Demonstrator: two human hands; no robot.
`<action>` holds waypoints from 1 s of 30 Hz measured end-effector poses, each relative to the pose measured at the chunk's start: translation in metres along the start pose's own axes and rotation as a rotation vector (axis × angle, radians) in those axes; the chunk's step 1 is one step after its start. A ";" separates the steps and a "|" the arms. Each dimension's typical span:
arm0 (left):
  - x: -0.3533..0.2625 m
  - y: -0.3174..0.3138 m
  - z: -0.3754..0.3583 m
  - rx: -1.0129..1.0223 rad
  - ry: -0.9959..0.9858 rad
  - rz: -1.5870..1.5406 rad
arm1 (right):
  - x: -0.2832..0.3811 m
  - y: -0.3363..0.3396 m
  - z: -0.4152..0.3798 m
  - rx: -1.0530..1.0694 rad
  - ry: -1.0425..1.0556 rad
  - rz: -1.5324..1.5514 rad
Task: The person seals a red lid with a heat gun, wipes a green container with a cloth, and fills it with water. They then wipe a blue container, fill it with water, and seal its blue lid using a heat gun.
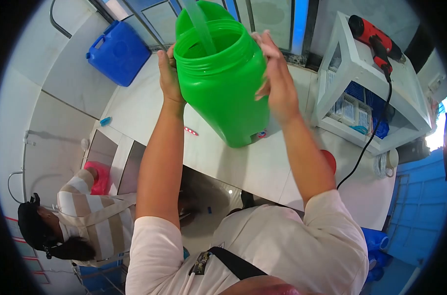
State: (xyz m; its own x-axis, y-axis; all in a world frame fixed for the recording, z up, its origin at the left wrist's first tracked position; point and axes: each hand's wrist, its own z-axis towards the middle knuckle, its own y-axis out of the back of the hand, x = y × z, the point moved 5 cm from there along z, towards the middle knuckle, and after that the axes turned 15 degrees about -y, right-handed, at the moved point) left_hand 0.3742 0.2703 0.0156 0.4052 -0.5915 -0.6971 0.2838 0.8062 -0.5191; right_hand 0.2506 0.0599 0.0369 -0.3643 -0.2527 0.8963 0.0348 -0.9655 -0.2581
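A large green plastic jug [223,93] with a wide threaded mouth is in front of me over the white counter. A translucent greenish strip, like a hose or plastic film, runs from the top of the view into its mouth. My left hand [169,76] grips the jug's left side just below the neck, thumb up, the other fingers mostly hidden. On the opposite side my right hand [280,78] is beside the jug's wall, fingers stretched out and slightly blurred. A small red-and-white object [191,131] lies on the counter left of the jug.
A blue jerrycan [117,54] stands at the back left. On the right, a white shelf unit [353,73] carries a red-and-black heat gun [375,39], its cord hanging over the counter [302,172]. At lower left, another person [93,211] works near a pink bag [102,177].
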 end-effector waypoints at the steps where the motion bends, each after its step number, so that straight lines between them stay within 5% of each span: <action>1: -0.001 0.001 0.001 0.011 0.000 -0.023 | 0.014 -0.016 -0.023 -0.104 0.066 0.046; 2: -0.002 0.002 0.002 0.021 -0.003 -0.046 | 0.012 -0.028 -0.033 -0.104 0.064 0.049; 4: 0.001 0.007 0.007 0.045 0.017 -0.060 | 0.015 -0.061 -0.062 -0.286 0.586 -1.010; 5: 0.001 0.009 0.006 0.069 0.034 -0.078 | -0.001 -0.060 -0.072 -0.281 0.585 -1.009; 7: -0.007 0.005 -0.001 0.083 0.042 0.003 | -0.053 -0.068 -0.093 0.014 0.652 -1.384; 11: -0.021 -0.012 -0.007 0.130 -0.014 0.176 | -0.087 -0.018 -0.103 0.196 0.401 -1.263; 13: -0.024 -0.016 -0.008 0.154 0.020 0.186 | -0.050 -0.007 -0.083 -0.134 0.454 -1.317; 17: -0.028 -0.025 -0.016 0.104 0.074 0.173 | 0.025 -0.067 -0.053 -0.385 0.632 -1.040; 19: -0.019 -0.019 -0.015 0.057 0.203 0.048 | -0.003 -0.095 -0.062 -0.006 0.696 -1.325; 20: -0.023 -0.021 -0.019 0.056 0.197 0.050 | -0.020 -0.090 -0.068 -0.004 0.702 -1.323; 22: -0.043 -0.027 -0.032 0.166 -0.045 0.433 | -0.064 -0.078 -0.091 0.277 0.764 -1.503; 23: -0.044 -0.021 -0.040 0.151 -0.082 0.401 | -0.062 -0.070 -0.100 0.281 0.766 -1.501; 25: -0.058 -0.004 -0.081 0.178 -0.117 0.560 | -0.059 -0.041 -0.105 0.258 0.374 -1.335; 27: -0.070 0.007 -0.122 0.210 -0.142 0.720 | -0.023 -0.022 -0.109 0.175 0.474 -1.306; 29: -0.063 0.021 -0.154 0.260 0.040 0.547 | 0.016 -0.027 -0.114 0.101 0.563 -1.278; 30: -0.066 0.017 -0.162 0.245 0.048 0.546 | 0.028 -0.034 -0.110 0.167 0.281 -0.922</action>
State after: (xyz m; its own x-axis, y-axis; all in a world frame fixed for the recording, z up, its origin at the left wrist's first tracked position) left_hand 0.2120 0.3212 -0.0275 0.5111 -0.0859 -0.8552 0.2399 0.9697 0.0459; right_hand 0.1368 0.0921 0.0312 -0.5222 0.6093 0.5968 -0.2512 -0.7786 0.5750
